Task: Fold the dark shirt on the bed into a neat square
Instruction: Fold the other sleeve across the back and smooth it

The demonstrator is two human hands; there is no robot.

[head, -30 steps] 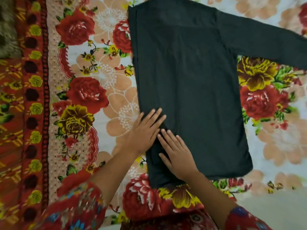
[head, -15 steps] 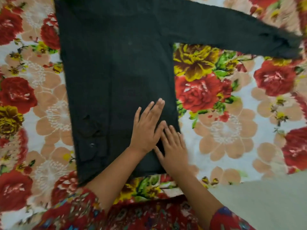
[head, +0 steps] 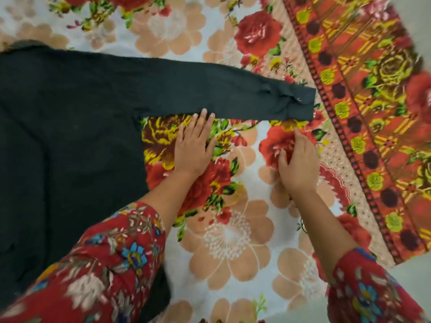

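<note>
**Flat bedspread below the sleeve, cloth on two sides**

The dark shirt (head: pixel 70 148) covers the left of the view. Its sleeve (head: pixel 210 94) stretches rightward across the bed and lies in the way of any reach farther up. Below the sleeve, flat bedspread (head: pixel 233 241) runs from the shirt's body to the patterned border (head: pixel 373 136) at right. The left hand (head: pixel 193 145) lies flat there, fingertips at the sleeve's lower edge. The right hand (head: pixel 298 164) is loosely curled just below the cuff (head: pixel 300 103). A strip of bedspread separates the hands and widens between the forearms.
</note>
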